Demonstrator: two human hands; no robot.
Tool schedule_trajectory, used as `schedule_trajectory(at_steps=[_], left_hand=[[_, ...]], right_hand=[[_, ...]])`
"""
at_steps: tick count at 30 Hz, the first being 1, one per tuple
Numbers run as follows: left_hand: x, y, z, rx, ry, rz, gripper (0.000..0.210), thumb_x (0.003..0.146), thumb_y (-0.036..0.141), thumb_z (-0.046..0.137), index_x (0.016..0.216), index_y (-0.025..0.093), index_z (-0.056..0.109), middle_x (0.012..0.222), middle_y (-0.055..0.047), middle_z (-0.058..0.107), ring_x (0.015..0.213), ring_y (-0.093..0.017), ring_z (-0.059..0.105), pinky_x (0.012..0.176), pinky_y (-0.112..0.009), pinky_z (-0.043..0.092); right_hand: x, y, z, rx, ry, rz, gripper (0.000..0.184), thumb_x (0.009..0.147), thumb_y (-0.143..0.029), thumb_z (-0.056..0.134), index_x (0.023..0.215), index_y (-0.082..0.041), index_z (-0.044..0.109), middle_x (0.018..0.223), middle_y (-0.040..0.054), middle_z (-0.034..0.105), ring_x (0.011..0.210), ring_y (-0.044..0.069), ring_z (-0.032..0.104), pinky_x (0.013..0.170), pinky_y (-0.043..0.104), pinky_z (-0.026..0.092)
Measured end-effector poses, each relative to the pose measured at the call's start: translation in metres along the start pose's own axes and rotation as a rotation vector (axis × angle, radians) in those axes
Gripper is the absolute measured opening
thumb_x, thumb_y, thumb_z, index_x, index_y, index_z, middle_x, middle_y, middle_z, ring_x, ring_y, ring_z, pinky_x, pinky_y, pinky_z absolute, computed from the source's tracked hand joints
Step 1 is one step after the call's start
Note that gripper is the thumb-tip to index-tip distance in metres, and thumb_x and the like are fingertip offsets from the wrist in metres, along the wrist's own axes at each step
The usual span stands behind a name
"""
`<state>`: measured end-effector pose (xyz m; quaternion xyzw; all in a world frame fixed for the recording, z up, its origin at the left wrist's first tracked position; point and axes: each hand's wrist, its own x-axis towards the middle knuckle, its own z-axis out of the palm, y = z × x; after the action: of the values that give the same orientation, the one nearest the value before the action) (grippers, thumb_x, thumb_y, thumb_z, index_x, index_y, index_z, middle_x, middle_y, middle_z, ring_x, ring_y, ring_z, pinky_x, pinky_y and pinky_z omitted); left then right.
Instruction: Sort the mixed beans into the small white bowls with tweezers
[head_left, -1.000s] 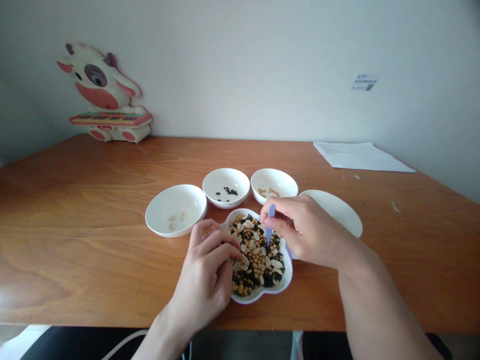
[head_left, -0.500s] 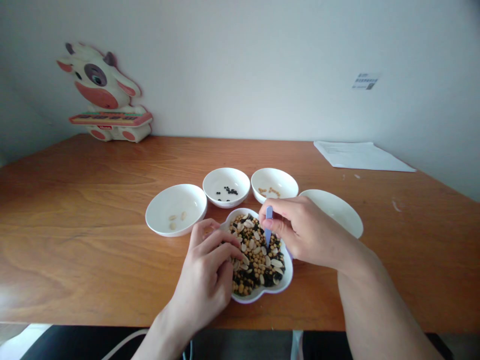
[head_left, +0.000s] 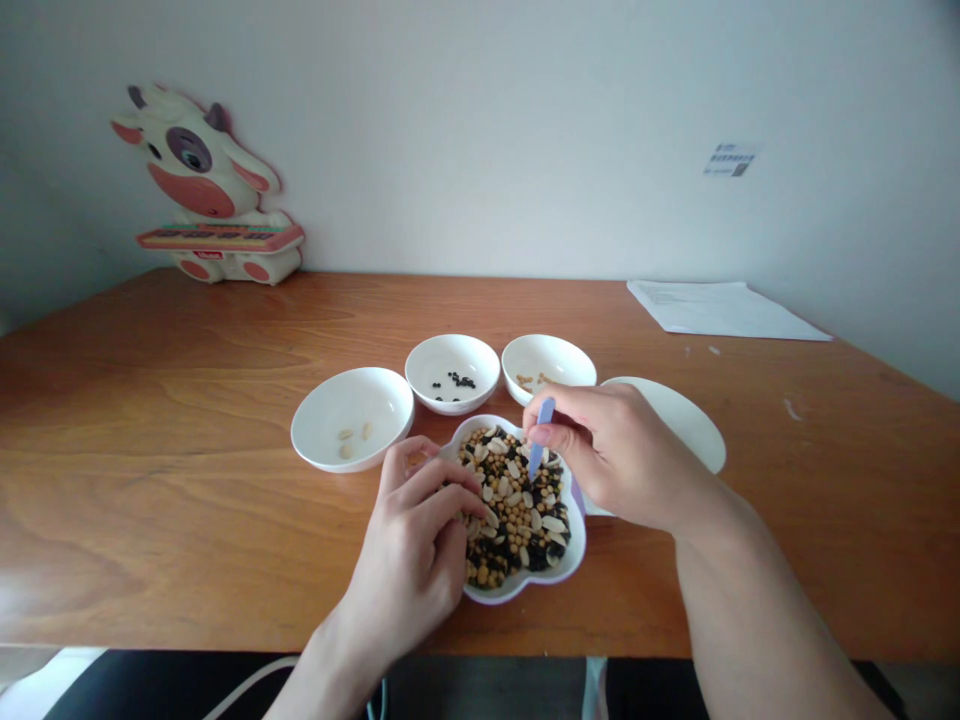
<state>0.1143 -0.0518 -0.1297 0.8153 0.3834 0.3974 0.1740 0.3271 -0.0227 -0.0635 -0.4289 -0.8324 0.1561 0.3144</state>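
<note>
A white dish with a wavy, purple-edged rim (head_left: 576,560) holds a mix of peanuts, yellow beans and black beans. My left hand (head_left: 416,540) is curled over the dish's left edge, with fingertips above the mix and the thumb by the rim; it steadies the dish. Pinched between the thumb and fingers of my right hand (head_left: 600,440) are light purple tweezers (head_left: 541,435), tip down at the mix in the dish's upper right part. Whether anything is caught at the tip I cannot tell.
Behind the dish stand white bowls: one with a few peanut halves (head_left: 315,425), one with black beans (head_left: 452,350), one with yellow beans (head_left: 550,350). Another white bowl (head_left: 682,420) is partly behind my right hand. Farther back are a cow toy keyboard (head_left: 217,240) and papers (head_left: 727,308).
The tweezers' tip has shifted slightly up and left in the dish, and the tweezers lean more to the right at the top. My left hand has stayed in place.
</note>
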Motion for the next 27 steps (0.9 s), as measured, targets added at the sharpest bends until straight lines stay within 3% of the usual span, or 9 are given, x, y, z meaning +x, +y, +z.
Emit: schedule_trajectory(at_steps=[4,7,19,27], left_hand=[[0.0001,-0.001,0.0,-0.004,0.008,0.008,0.036,0.079,-0.002,0.042,0.079,0.022,0.069,0.095,-0.003,0.069,0.106,-0.027,0.043,0.097,-0.051,0.04],[0.0002,-0.0017,0.0,-0.014,0.009,0.006,0.036,0.079,-0.002,0.042,0.079,0.022,0.069,0.095,-0.003,0.069,0.106,-0.027,0.043,0.097,-0.051,0.04],[-0.0004,-0.0008,-0.0009,-0.008,0.02,0.009,0.034,0.08,-0.001,0.043,0.077,0.022,0.069,0.092,-0.003,0.069,0.104,-0.027,0.044,0.096,-0.049,0.042],[-0.0006,-0.0009,-0.0009,-0.007,0.006,0.007,0.035,0.079,-0.002,0.043,0.079,0.022,0.069,0.094,-0.003,0.069,0.106,-0.027,0.042,0.096,-0.05,0.041]], right_hand=[[0.0039,-0.0026,0.0009,-0.012,0.185,0.062,0.018,0.094,-0.022,0.053,0.079,-0.016,0.061,0.062,-0.0025,0.059,0.052,0.008,0.05,0.054,0.021,0.037],[0.0062,-0.0024,0.0041,-0.042,0.237,0.088,0.018,0.094,-0.023,0.053,0.079,-0.015,0.061,0.062,-0.0022,0.059,0.051,0.008,0.048,0.052,0.022,0.035],[0.0014,0.0013,0.0059,-0.045,0.015,0.112,0.016,0.091,-0.017,0.051,0.076,-0.017,0.055,0.062,-0.0027,0.056,0.053,0.009,0.047,0.053,0.022,0.032],[0.0018,0.0021,0.0058,-0.104,-0.031,0.113,0.018,0.09,-0.018,0.051,0.073,-0.017,0.055,0.061,-0.0014,0.056,0.054,0.01,0.044,0.054,0.024,0.029]])
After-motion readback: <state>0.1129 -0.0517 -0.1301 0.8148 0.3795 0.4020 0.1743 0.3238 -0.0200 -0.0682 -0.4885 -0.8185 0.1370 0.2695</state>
